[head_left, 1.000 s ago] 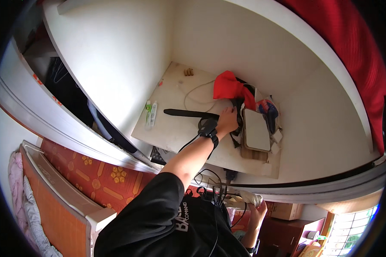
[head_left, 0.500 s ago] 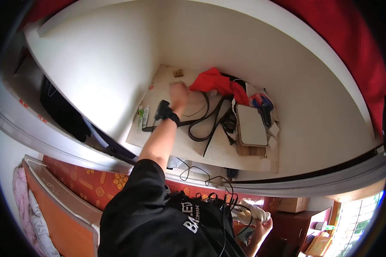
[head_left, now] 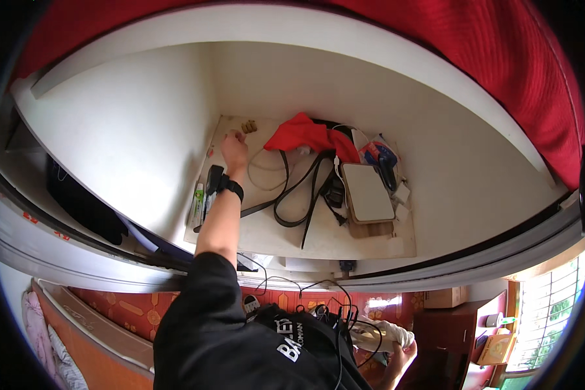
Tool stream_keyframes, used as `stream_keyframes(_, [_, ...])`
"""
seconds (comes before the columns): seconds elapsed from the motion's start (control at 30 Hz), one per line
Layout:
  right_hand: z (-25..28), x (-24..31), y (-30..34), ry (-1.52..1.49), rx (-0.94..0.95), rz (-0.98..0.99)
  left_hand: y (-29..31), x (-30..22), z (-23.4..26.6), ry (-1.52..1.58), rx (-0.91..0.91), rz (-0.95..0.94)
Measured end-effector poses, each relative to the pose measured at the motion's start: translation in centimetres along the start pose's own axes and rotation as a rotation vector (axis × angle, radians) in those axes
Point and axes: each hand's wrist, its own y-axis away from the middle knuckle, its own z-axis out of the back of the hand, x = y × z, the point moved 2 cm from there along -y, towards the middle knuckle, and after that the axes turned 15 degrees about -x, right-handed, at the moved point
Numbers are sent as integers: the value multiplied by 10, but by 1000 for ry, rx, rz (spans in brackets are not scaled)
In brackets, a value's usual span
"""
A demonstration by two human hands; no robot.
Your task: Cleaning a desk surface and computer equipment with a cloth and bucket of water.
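Observation:
My left hand, with a black watch-like band on its wrist, reaches into a white cabinet compartment. Its fingers are curled beside a few small brown-gold pieces; whatever they may hold is hidden. To its right lie a red cloth and a looped black belt. A green-and-white tube lies near the wrist. Low on the right, outside the cabinet, my right hand is closed on a bunched pale cloth.
A white flat box rests on the compartment floor, beside a blue-and-red packet and white adapters. Black cables hang before my chest. Red fabric drapes above. A curved door track borders the cabinet's front.
My left hand has moved toward the brown-gold pieces at the compartment's back left corner, and its fingers now show more sharply. The view has shifted. My right hand keeps its hold on the cloth.

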Motion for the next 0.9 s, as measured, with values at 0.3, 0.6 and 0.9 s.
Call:
stream_keyframes(0.3, [-13, 0, -19, 44, 24, -1, 56, -153, 107, 2052, 547, 959])
stream_keyframes(0.6, [-34, 8, -40, 22, 95, 73, 88, -183, 166, 2227, 945, 794])
stream_keyframes(0.9, [-39, 1, -53, 11, 133, 51, 97, -180, 181, 2232, 947, 785])
